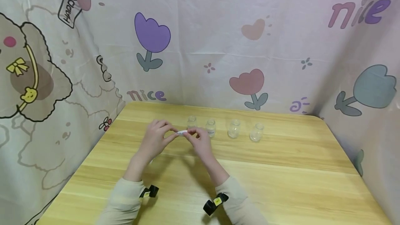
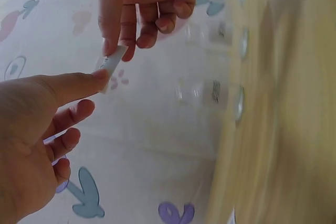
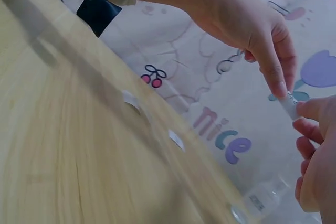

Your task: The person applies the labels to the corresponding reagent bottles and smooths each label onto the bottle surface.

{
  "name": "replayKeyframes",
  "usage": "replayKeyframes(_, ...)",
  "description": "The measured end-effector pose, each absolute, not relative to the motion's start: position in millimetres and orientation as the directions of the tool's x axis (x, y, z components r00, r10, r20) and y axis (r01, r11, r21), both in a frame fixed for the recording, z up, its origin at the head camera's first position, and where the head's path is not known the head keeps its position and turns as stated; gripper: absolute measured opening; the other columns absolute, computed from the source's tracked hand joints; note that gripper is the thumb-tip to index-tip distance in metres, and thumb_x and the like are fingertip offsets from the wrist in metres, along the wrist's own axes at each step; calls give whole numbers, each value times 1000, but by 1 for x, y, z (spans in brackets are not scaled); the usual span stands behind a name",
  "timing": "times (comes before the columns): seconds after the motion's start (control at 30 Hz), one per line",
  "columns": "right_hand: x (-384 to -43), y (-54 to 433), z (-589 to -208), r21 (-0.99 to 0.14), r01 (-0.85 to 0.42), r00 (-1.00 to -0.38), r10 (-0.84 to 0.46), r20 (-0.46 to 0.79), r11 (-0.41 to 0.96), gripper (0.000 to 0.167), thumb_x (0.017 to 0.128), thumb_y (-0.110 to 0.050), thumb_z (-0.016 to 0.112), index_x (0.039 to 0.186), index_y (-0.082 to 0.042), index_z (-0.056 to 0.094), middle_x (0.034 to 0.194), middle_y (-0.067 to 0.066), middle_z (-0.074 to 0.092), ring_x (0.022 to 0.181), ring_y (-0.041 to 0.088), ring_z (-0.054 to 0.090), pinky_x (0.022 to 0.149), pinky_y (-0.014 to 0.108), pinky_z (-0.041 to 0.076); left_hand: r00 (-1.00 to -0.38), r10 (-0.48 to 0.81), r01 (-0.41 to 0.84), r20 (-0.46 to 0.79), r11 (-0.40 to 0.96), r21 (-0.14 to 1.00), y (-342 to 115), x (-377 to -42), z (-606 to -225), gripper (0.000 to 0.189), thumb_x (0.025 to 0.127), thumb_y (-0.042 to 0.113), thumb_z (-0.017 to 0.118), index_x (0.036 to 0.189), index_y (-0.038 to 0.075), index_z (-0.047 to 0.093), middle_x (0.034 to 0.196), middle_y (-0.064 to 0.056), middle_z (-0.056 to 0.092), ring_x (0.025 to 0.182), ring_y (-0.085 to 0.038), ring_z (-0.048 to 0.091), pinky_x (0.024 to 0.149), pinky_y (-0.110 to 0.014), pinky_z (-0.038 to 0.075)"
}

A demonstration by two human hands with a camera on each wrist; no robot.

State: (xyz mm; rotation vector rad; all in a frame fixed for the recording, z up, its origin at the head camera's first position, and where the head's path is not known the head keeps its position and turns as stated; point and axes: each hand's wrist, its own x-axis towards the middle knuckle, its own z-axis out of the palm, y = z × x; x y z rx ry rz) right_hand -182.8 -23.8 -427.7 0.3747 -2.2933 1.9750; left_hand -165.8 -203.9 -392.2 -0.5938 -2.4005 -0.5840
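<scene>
A small white label [image 1: 181, 132] with dark print is stretched between both hands above the table. My left hand [image 1: 155, 139] pinches its left end between thumb and fingers. At its right end, the thumb and a finger of my right hand [image 1: 201, 142] grip it. Just behind the hands, small clear glass jars stand upright in a row. The leftmost jar [image 1: 192, 121] is partly hidden by the right hand; a printed label shows on it in the left wrist view. The second jar [image 1: 210, 125] also bears a printed label. No label is visible on the third jar [image 1: 234, 129] or the rightmost jar [image 1: 257, 133].
Two white paper pieces lie on the wooden table [image 1: 281, 176] in the right wrist view: a curled strip [image 3: 131, 99] and a smaller flat slip [image 3: 176, 139]. A printed cloth [image 1: 200, 55] hangs behind the table and along its sides.
</scene>
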Motion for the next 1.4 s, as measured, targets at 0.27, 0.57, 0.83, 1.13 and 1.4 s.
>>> replayKeyframes(0.27,-176,11,-415,-973,-219,-975,-67,214,76,19,91,-19,68,101,-3,68,96,7,58,83,15,41,68,23,34,-782,236,507,576,779,370,-165,-170,-383,16,79,27,80,88,17,74,96,-3,67,95,-24,54,87,-43,40)
replayKeyframes(0.57,-185,59,-414,-853,-398,-917,-126,378,339,11,89,-14,68,97,-5,68,110,13,63,109,31,48,94,43,36,-861,243,470,447,715,518,-131,-186,-372,18,86,31,74,99,20,76,107,-4,65,104,-27,50,93,-48,35)
replayKeyframes(0.83,-186,90,-410,-629,-581,-808,-275,522,516,6,89,-13,69,94,-11,68,104,7,60,103,25,42,86,38,33,-925,257,379,280,686,621,-105,-187,-377,23,88,35,70,107,22,75,116,-4,64,117,-30,47,101,-55,29)
replayKeyframes(1.13,-191,108,-405,-456,-649,-747,-397,533,609,6,87,-15,72,91,-15,69,104,4,58,101,27,43,90,45,32,-922,275,387,273,674,629,-93,-191,-385,16,88,33,72,99,23,76,113,-3,65,113,-25,49,103,-55,29)
replayKeyframes(1.4,-191,106,-408,-400,-652,-734,-403,547,644,7,86,-15,73,92,-16,69,102,4,58,102,27,46,88,45,35,-904,297,426,308,677,600,-84,-193,-393,10,85,32,74,84,21,74,99,3,69,96,-21,53,91,-48,35)
